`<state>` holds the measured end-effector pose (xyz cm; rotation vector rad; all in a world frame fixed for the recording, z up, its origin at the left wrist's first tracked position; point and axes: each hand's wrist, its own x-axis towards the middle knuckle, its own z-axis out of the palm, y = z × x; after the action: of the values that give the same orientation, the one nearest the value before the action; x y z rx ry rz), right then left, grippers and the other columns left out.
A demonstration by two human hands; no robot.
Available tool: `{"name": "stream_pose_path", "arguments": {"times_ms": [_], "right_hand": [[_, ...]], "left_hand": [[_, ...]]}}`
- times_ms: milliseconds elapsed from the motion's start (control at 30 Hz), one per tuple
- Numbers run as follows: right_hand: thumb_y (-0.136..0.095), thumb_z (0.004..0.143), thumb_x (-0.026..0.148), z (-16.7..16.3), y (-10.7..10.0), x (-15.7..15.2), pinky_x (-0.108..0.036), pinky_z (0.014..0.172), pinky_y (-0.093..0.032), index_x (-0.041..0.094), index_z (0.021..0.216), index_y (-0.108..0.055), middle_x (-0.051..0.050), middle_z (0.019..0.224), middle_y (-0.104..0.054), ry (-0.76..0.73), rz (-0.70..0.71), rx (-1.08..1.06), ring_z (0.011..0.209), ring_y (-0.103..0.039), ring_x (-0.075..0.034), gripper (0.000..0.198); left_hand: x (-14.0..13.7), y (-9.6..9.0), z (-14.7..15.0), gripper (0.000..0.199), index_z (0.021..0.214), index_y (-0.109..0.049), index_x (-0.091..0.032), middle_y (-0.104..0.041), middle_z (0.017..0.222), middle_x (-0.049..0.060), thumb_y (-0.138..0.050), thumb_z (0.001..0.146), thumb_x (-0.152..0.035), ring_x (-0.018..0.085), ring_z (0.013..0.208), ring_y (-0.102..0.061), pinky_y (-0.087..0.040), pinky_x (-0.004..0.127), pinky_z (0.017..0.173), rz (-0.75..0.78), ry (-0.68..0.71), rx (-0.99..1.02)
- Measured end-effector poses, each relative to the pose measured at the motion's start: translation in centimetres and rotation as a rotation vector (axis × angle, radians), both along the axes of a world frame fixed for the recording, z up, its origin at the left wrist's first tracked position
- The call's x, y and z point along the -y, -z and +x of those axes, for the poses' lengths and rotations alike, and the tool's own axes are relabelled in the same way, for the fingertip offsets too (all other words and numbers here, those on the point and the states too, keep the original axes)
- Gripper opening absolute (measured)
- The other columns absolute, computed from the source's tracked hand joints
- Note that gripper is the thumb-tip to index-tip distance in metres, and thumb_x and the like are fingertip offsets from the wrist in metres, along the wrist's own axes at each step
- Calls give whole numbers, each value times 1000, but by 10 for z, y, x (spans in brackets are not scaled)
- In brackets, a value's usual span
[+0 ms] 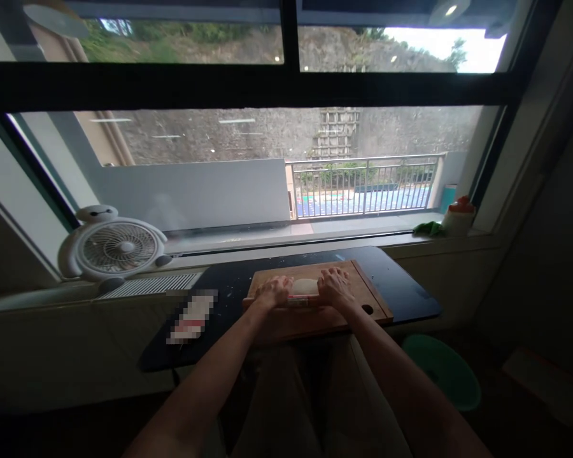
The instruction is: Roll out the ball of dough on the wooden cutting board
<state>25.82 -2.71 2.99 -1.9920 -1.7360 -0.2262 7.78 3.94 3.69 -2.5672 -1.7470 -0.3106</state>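
A pale, smooth piece of dough (305, 287) lies on a wooden cutting board (363, 289) in front of me. Along its near side runs a rolling pin (303, 301), set crosswise to my body. My left hand (275, 290) grips the pin to the left of the dough, fingers bent over the top. On the other side my right hand (335, 285) holds it in the same way, palm down. Between the hands a short stretch of the pin shows; its right end is hidden.
The board rests on a dark table (401, 292) by a window. A blurred-out object (192, 318) lies at the table's left. On the ledge stand a white fan (124, 247), a bottle with an orange top (459, 216) and a green cloth (428, 228). A green basin (442, 372) sits low right.
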Motion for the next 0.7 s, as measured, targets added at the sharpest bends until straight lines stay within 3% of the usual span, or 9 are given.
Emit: {"name": "stream_pose_path", "arguments": {"times_ms": [100, 333, 500, 600, 700], "right_hand": [[-35, 89, 32, -2, 4, 2, -38, 95, -27, 20, 106, -60, -10, 112, -60, -13, 8, 11, 110, -46, -24, 33], [-32, 90, 32, -14, 29, 42, -41, 106, -9, 22, 117, -56, -8, 126, -52, -22, 68, 58, 128, -27, -25, 37], [-30, 90, 38, -5, 9, 10, -45, 101, -18, 20, 111, -59, -11, 121, -55, -17, -124, 2, 124, -32, -27, 40], [-30, 90, 40, -3, 1, -1, -45, 97, -23, 19, 106, -61, -13, 119, -56, -20, -148, 0, 120, -36, -28, 41], [-32, 89, 43, -5, 7, 9, -44, 97, -23, 21, 108, -60, -11, 120, -55, -29, -146, 4, 118, -37, -26, 40]], "left_hand": [[-2, 1, 0, 45, 100, -63, -25, -65, 110, 5, -26, 90, -48, 23, 101, -59, -43, 36, 85, -11, 3, 13], [48, 26, -22, 44, 112, -57, -26, -57, 123, 4, -24, 92, -47, 22, 118, -45, -26, 38, 104, 139, 114, 42], [25, 11, -11, 42, 105, -60, -27, -59, 121, 4, -28, 90, -49, 23, 115, -47, -30, 40, 101, 43, -16, 17], [11, 2, -5, 44, 104, -61, -26, -60, 118, 4, -26, 90, -50, 23, 114, -48, -33, 41, 98, 25, -46, 19], [19, 7, -8, 45, 107, -60, -26, -60, 119, 5, -27, 90, -50, 24, 116, -47, -31, 44, 100, 22, -37, 18]]}}
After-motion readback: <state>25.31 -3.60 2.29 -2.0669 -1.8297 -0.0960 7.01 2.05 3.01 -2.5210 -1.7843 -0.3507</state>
